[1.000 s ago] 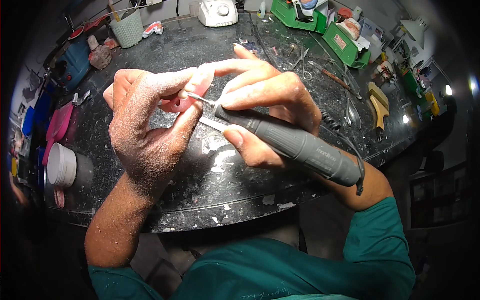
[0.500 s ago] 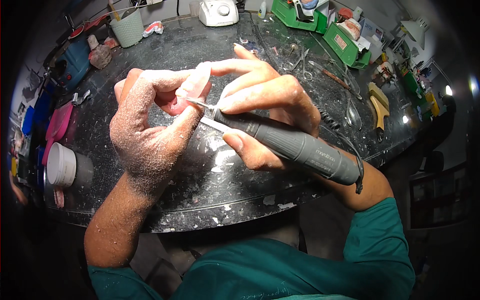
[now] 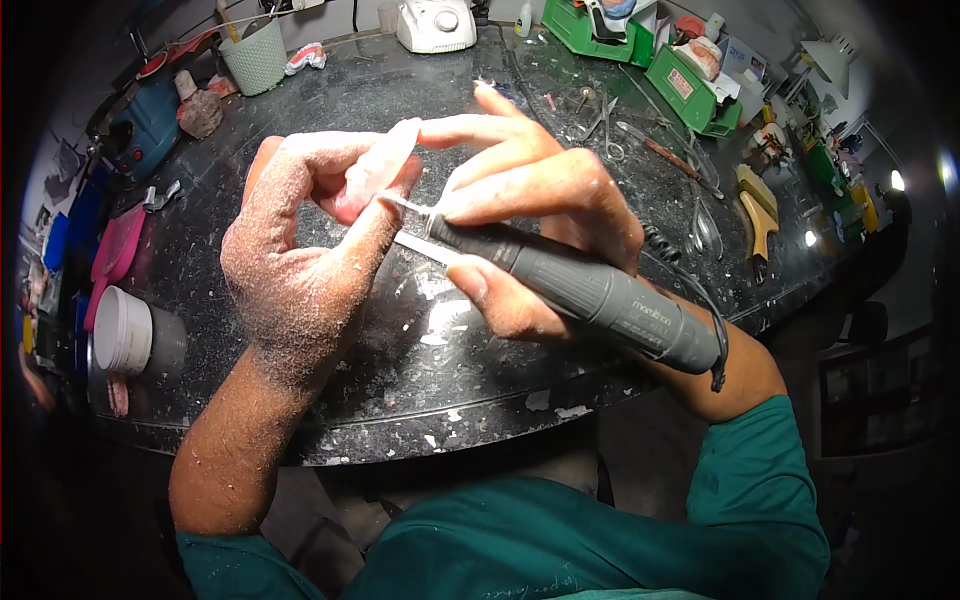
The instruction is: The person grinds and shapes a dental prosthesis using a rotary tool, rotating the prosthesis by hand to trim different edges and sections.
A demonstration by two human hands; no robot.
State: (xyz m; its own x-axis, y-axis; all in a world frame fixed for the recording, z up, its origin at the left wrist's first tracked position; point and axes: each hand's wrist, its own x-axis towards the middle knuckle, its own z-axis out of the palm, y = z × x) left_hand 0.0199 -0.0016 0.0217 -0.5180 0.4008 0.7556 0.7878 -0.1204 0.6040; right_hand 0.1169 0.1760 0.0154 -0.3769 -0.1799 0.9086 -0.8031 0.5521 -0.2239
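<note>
My left hand (image 3: 300,240), coated in pale dust, pinches a pink denture (image 3: 372,180) between thumb and fingers. Part of the denture is hidden behind the thumb. My right hand (image 3: 540,205) grips a dark grey rotary handpiece (image 3: 590,285) like a pen. Its thin metal bur (image 3: 402,204) points at the denture beside my left thumb; whether the tip touches is hard to see. Under the handpiece a narrow pale strip (image 3: 425,247) runs from near my left thumb to my right thumb. A fingertip of my right hand lies at the denture's upper edge.
A dark, dust-flecked bench (image 3: 400,390) curves around me. At left stand a white tub (image 3: 123,330) and a pink tray (image 3: 118,245). A white control box (image 3: 437,27) sits at the back. Scissors (image 3: 605,130), a brush (image 3: 760,215) and green bins (image 3: 690,95) lie to the right.
The denture has tilted in my left hand: the teeth that showed before are turned out of sight, and its smooth pale side faces up. The handpiece has hardly moved.
</note>
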